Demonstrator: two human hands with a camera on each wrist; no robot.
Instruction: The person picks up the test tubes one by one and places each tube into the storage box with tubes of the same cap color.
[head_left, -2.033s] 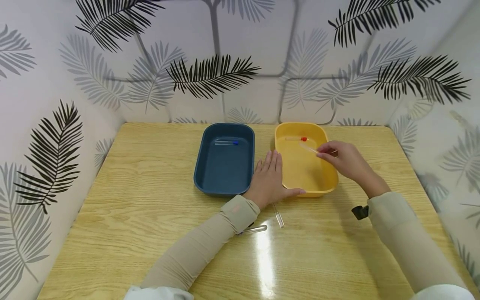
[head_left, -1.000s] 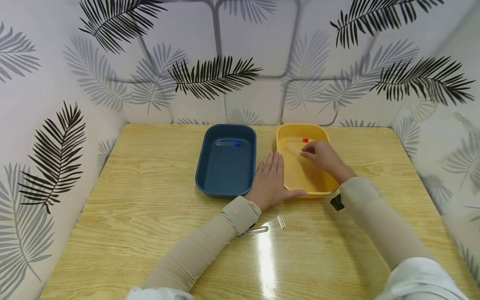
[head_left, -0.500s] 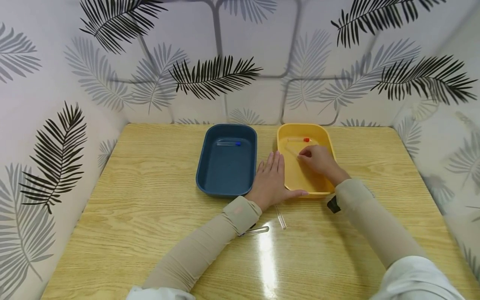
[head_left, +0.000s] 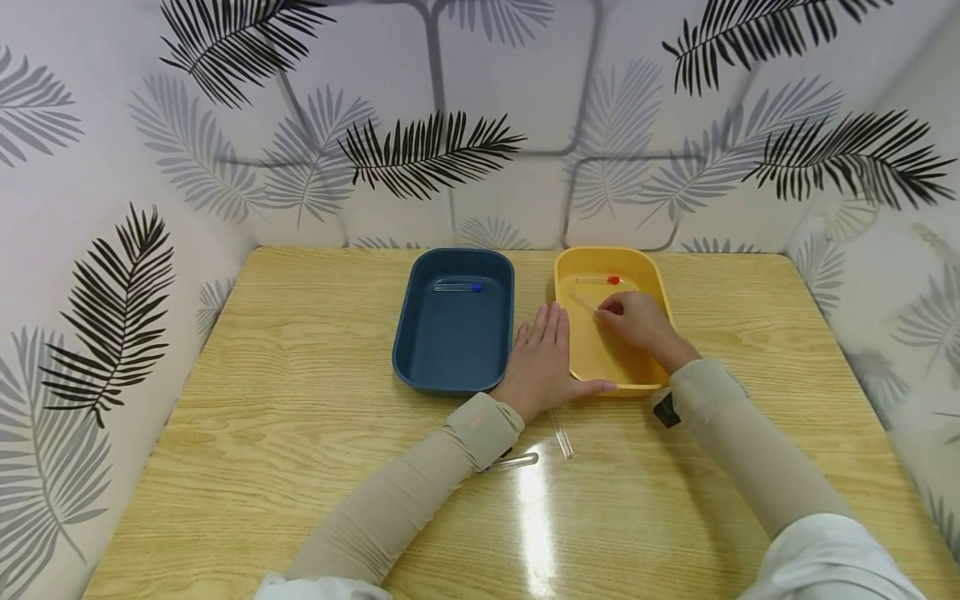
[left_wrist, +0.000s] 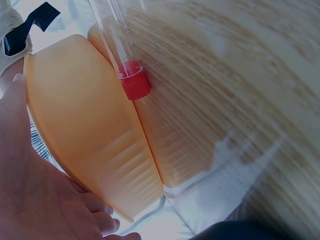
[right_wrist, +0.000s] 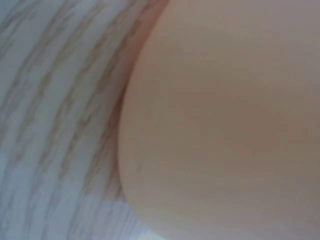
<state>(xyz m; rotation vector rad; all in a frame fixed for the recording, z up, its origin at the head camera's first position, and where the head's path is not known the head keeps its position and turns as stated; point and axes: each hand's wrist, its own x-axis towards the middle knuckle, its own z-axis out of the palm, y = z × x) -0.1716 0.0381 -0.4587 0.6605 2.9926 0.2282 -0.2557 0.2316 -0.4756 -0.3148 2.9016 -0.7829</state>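
My left hand [head_left: 537,367] lies with straight fingers along the near-left corner of the yellow tray [head_left: 585,354], thumb at its front rim. Inside that tray my right hand [head_left: 637,319] pinches one end of a clear test tube [head_left: 582,301]; that end is hidden by the fingers. Beyond it in the tray lies a red-capped test tube [head_left: 596,280]. Another red-capped test tube [left_wrist: 131,80] lies on the table beside the tray's wall, below my left hand. The right wrist view shows only a blurred yellow tray wall [right_wrist: 220,120] and wood grain.
Left of the yellow tray stands a dark blue tray [head_left: 453,342] holding a blue-capped test tube [head_left: 457,287]. Another test tube [head_left: 517,460] lies on the wooden table [head_left: 300,358], partly under my left sleeve. A leaf-patterned wall covering rises behind.
My right hand has moved left and down into the yellow tray with the clear tube, then nearly stopped over the last half second. My left hand has stayed at the tray's rim.
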